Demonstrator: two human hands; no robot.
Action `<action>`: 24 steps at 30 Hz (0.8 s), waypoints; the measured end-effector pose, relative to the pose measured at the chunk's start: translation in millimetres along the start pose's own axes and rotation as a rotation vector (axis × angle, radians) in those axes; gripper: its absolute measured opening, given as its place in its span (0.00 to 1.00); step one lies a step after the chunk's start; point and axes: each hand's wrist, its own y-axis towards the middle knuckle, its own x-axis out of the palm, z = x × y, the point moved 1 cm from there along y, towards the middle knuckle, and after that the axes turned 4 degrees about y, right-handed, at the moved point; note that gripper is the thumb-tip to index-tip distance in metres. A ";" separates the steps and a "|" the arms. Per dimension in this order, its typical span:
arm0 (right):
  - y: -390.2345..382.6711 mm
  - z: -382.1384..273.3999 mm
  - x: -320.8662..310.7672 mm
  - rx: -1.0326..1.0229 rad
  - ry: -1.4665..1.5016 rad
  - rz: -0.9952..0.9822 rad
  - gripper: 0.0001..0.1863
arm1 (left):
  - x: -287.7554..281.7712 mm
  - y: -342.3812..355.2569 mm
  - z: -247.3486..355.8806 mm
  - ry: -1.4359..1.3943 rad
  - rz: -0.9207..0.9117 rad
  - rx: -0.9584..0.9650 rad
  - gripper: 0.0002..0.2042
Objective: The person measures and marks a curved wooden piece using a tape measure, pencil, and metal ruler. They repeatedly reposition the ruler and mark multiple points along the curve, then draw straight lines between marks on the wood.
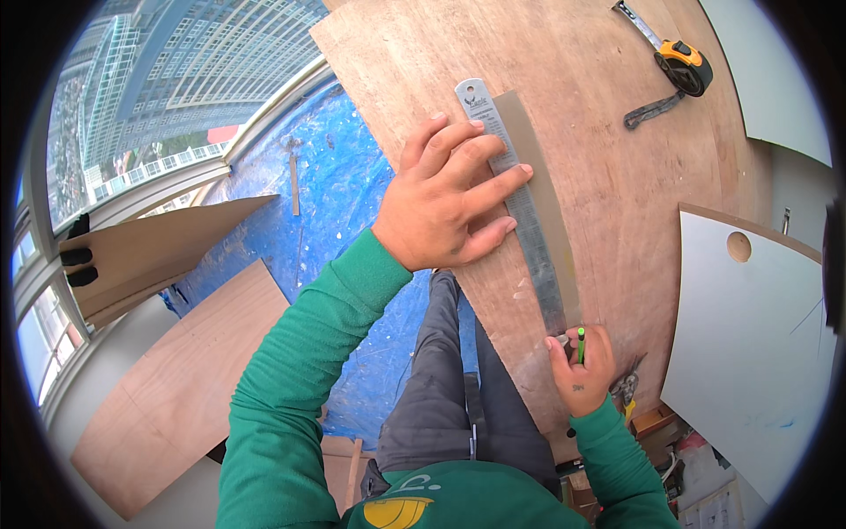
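A steel ruler [527,220] lies lengthwise along a narrow grey-brown strip [548,189] on a large plywood sheet [617,167]. My left hand [454,198] presses down on the ruler's upper half, fingers spread, the fingertips reaching across its face. At the near end of ruler and strip, my right hand [586,370] is closed round a slim green pen-like tool [581,345], which sticks up between thumb and fingers. The tool's lower end is hidden by the hand. A small greyish piece shows at the thumb tip, too small to name.
A yellow-and-black tape measure [683,68] lies at the far right of the sheet. White panels [749,344] stand at right; pliers [626,385] lie by my right wrist. Blue sheeting [339,185] covers the floor at left, beside a curved plywood piece [185,388] and a leaning brown board [167,251].
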 end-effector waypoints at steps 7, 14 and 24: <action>-0.3 -0.5 0.0 -0.010 -0.002 0.003 0.16 | 0.5 0.3 0.8 -0.013 0.040 0.009 0.29; 0.4 -2.1 0.5 -0.012 -0.008 0.012 0.16 | -2.9 0.9 7.3 0.008 0.006 -0.023 0.32; 1.0 0.2 1.0 -0.012 0.018 0.054 0.17 | 1.4 -4.2 44.2 0.123 -0.083 -0.220 0.48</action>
